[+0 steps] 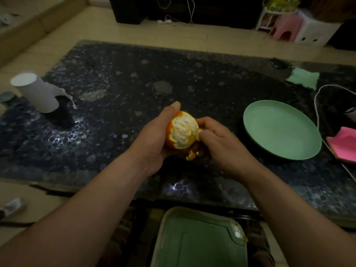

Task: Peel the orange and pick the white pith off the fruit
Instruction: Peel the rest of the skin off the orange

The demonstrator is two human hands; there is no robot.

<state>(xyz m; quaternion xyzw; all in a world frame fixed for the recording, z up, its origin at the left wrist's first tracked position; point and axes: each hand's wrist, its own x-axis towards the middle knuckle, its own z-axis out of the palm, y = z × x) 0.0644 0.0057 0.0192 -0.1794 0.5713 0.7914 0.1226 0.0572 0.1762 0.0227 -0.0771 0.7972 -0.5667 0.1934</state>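
Orange (182, 130) held in the air above the bench (134, 83), near its front edge, left of the plate (281, 130). Top and near face peeled to white pith; rind remains on the left side and underside.

Left hand (154, 139): fingers curled round the orange from the left and beneath, thumb lying up along the rind to the top.

Right hand (221, 143): at the right flank of the fruit, thumb and fingers pinching a flap of peel where it meets the pith. A ragged peel strip (191, 156) hangs below, between the two hands.

Plate: green, on the bench, well apart from the hands. Green cloth (303, 78) beyond it near the far edge. Pink item (344, 145) at the right edge, only partly in view. Paper roll (36, 92) upright at the left end, loose end trailing to its right.

Green bin (198, 239) on the floor below the front edge of the bench, between the forearms
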